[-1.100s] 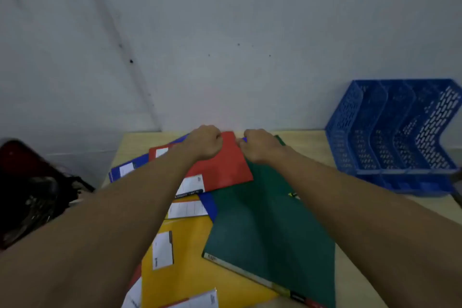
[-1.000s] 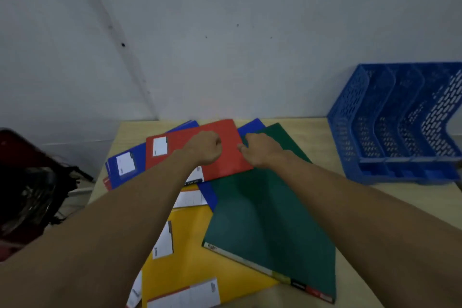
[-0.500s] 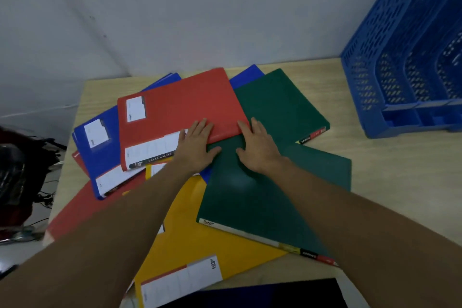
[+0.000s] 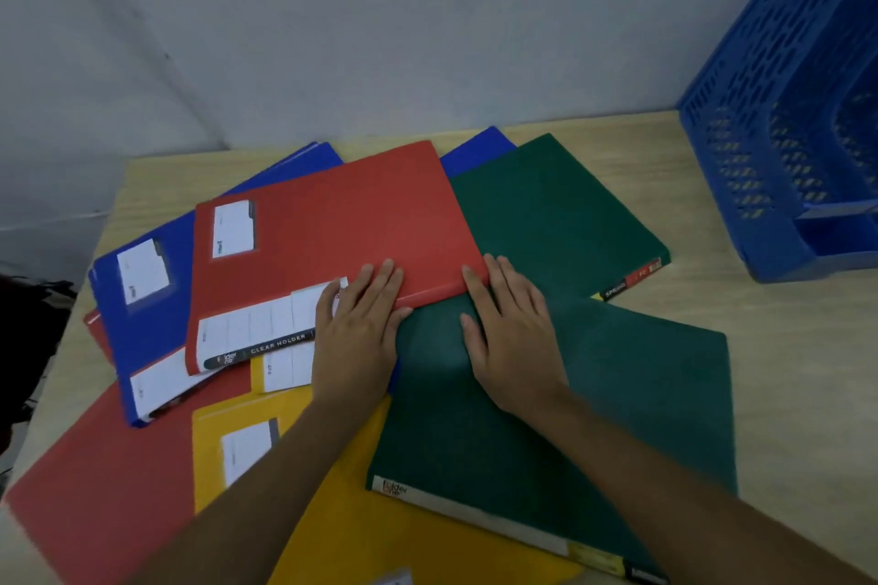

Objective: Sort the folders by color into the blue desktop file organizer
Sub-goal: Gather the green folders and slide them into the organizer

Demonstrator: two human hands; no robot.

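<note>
at the near edge of the top red folder (image 4: 342,228) the fingers of the left hand (image 4: 356,337) lie straight and close together, flat on the red cover and on its white label strip, with the thumb stretched to the right onto the green folder (image 4: 546,418) beside it. the fingers of the right hand (image 4: 510,342) are also straight and slightly spread; their tips touch the near right corner of the red folder, and the palm rests flat on the green folder. neither hand pinches or curls around anything. both forearms come up from the bottom of the view.

around the hands the folders lie in a loose overlapping pile on the light wooden table (image 4: 784,371). the top red folder lies on a blue folder (image 4: 142,314) at its left, which carries a white label, and more blue shows behind its far edge. a second green folder (image 4: 556,219) lies at the right of the red one, partly under the near green folder. a yellow folder (image 4: 332,513) lies near the person, under the left forearm and under the near green folder. another red folder (image 4: 95,489) lies at the near left corner, below the blue one.

the blue desktop file organizer (image 4: 779,147) stands at the far right of the table, near the wall, apart from the pile. its perforated compartments that i can see hold no folder. a dark object (image 4: 23,347) shows at the left edge, too unclear to name.
</note>
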